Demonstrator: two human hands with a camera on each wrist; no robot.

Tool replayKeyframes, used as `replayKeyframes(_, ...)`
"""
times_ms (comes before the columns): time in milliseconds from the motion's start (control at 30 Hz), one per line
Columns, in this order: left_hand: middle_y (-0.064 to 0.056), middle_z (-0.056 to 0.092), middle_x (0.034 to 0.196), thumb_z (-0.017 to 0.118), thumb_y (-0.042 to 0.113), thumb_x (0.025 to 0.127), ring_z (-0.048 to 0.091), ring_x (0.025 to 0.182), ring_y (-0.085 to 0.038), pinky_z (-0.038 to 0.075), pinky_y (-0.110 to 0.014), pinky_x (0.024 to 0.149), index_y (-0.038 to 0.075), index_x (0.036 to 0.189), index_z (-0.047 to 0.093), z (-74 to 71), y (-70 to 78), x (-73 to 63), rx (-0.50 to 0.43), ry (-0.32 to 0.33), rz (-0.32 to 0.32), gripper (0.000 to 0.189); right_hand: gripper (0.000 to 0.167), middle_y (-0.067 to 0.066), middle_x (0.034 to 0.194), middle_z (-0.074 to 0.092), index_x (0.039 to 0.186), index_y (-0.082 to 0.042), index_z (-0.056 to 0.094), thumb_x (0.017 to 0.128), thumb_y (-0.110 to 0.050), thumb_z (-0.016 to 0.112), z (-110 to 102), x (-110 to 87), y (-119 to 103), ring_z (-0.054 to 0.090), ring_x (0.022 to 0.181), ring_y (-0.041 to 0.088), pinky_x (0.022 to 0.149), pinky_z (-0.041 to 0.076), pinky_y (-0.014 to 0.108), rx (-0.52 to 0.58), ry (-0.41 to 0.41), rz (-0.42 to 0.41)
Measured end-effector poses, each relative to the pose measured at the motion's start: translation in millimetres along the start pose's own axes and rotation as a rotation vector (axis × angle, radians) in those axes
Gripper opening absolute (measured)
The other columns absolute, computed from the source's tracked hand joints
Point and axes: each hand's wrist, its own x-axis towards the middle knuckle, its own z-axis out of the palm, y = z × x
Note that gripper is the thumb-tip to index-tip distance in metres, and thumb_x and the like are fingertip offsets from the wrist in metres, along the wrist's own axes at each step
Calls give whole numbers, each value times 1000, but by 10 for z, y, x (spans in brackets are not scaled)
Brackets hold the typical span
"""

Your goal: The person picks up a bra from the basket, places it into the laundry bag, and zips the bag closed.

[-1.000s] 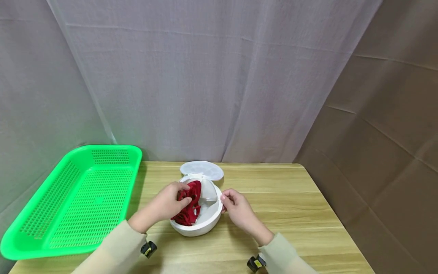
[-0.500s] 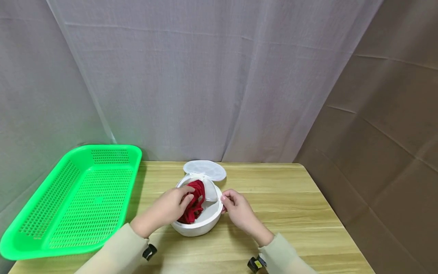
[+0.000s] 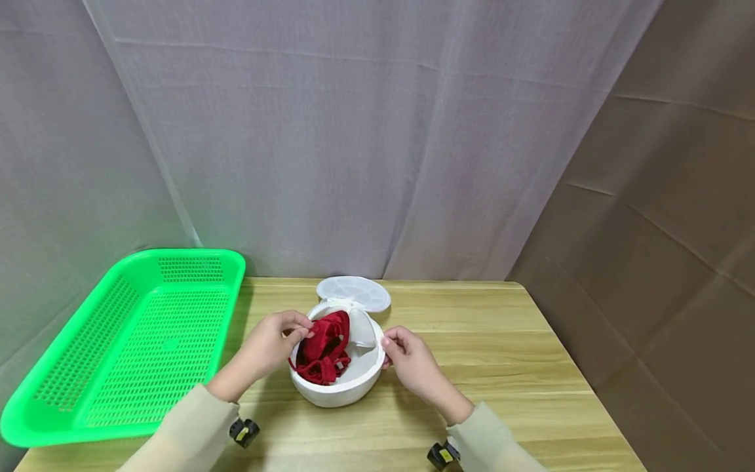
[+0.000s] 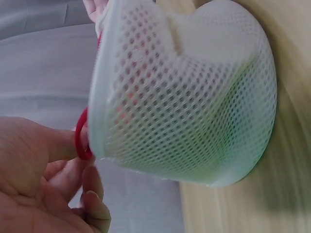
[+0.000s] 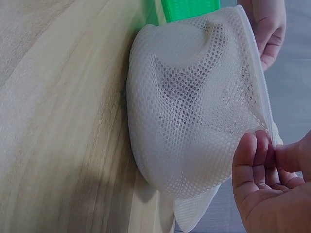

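Note:
A white mesh laundry bag stands upright on the table, its round lid folded back behind it. Inside, toward the left, lies a bunched red garment with thin straps. My left hand is at the bag's left rim, thumb and forefinger pinched together at the garment's edge. In the left wrist view a red strap loops out over the zippered rim beside those fingers. On the other side my right hand pinches the right rim between thumb and curled fingers; the right wrist view shows the mesh wall beside it.
A large green plastic basket with perforated walls stands on the left of the wooden table. Grey curtains hang behind the table, and a brown cloth covers the right side.
My left hand has drawn back leftward from over the garment to the bag's left rim. The garment's left part has spread to that rim. My right hand has stayed on the right rim.

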Motion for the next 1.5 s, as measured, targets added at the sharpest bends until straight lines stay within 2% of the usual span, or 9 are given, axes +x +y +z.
replayKeyframes(100, 0, 67, 90, 68, 3, 88, 54, 76, -14, 45, -31, 66, 10, 89, 73, 61, -37, 13, 27, 20, -7, 9, 14, 17, 83, 61, 101, 10, 58, 99, 1, 47, 1, -43, -125, 61, 74, 26, 64, 53, 26, -8, -7, 7)
replayKeyframes(200, -2, 61, 87, 71, 2, 86, 50, 73, -15, 44, -31, 65, 8, 89, 71, 121, -62, 30, 12, 48, -23, 7, 14, 16, 83, 61, 101, 9, 58, 99, 1, 47, -2, -64, -166, 61, 74, 24, 64, 53, 25, -7, -9, 14)
replayKeyframes(400, -10, 50, 85, 74, 5, 82, 48, 69, -18, 42, -32, 63, -2, 111, 55, 186, -86, 68, -5, 110, -105, 35, 13, 15, 81, 61, 100, 8, 58, 99, 0, 48, -3, -70, -173, 62, 75, 31, 64, 53, 25, -13, -5, 13)
replayKeyframes(500, -11, 51, 84, 73, 10, 84, 49, 67, -19, 43, -33, 61, -4, 118, 51, 190, -107, 68, 4, 73, -158, 43, 13, 15, 80, 61, 100, 9, 58, 99, 0, 48, -6, -72, -168, 61, 76, 36, 63, 53, 25, -12, -5, 10)
replayKeyframes(667, -7, 51, 76, 70, 16, 87, 49, 62, -18, 43, -31, 55, -3, 116, 52, 197, -137, 60, 6, -1, -223, 38, 14, 15, 80, 61, 100, 9, 59, 99, 0, 48, -7, -75, -158, 61, 77, 40, 63, 53, 25, -10, -13, 6)
replayKeyframes(800, -6, 51, 69, 68, 11, 87, 48, 57, -17, 42, -31, 52, -2, 116, 52, 213, -143, 45, 15, -20, -215, 36, 14, 15, 81, 61, 100, 9, 59, 99, -1, 49, -9, -81, -185, 61, 74, 29, 63, 52, 24, -14, -14, 7)
replayKeyframes(933, -5, 51, 66, 66, 3, 83, 48, 55, -16, 42, -32, 51, -2, 115, 52, 223, -139, 27, 31, 10, -174, 35, 14, 15, 81, 61, 99, 9, 59, 99, -1, 49, -30, -65, -159, 60, 72, 23, 63, 52, 25, -18, 10, 16)
replayKeyframes(1267, -4, 48, 66, 62, -4, 76, 45, 54, -17, 40, -31, 48, 5, 113, 58, 191, -139, -42, 14, 154, -148, 38, 12, 11, 76, 61, 93, 4, 63, 97, -5, 55, -158, 102, 117, 61, 75, 34, 66, 55, 36, 34, 147, 12)
replayKeyframes(1500, -3, 49, 62, 70, 4, 81, 46, 51, -14, 40, -29, 46, 3, 109, 59, 154, -125, -133, -13, 74, -163, 30, 13, 11, 77, 62, 94, 3, 63, 98, -7, 55, -141, 84, 109, 62, 74, 31, 64, 55, 31, 28, 133, 27)
